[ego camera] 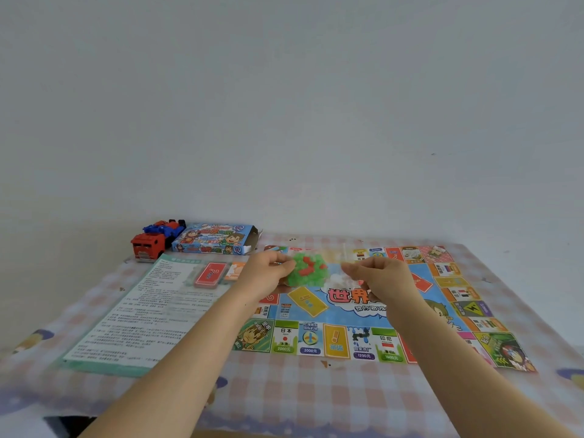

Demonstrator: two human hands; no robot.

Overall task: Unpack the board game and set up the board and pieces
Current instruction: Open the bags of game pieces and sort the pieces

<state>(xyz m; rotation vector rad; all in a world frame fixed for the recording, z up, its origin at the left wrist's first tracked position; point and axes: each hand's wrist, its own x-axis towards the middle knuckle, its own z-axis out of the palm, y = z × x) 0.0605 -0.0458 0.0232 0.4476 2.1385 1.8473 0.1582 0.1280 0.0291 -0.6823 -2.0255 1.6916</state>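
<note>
Judged the main hazard to be a sudden split of the bag of green and red pieces (305,270): pulled apart hard between two hands, could scatter small houses across the board (347,311), off the table (284,399) edge at 6 o'clock, or under the rule sheet (142,308) at 9 o'clock. Reckoned a second risk in the thin board itself, spread flat from the centre out to 3 o'clock but unweighted, so liable to slide or crumple under a dragging forearm. Found the bag over the board's upper middle, at 11 o'clock from the printed title; could not tell whether lifted clear of the surface or resting on it. Saw the left hand (268,270) gripping the bag at its 9 o'clock side, fingers and thumb curled round the bulging plastic, hardly open at all. Saw the right hand (379,276) just beside the bag at 3 o'clock, fingers curled in and fingertips drawn together as though pinching clear film; could not tell whether pinching the bag's edge or closing on nothing. Noted the red card deck (210,275) lying on the rule sheet's far end, and the opened box (218,243) beside a toy truck (151,243) at 10 o'clock, near the wall.
</note>
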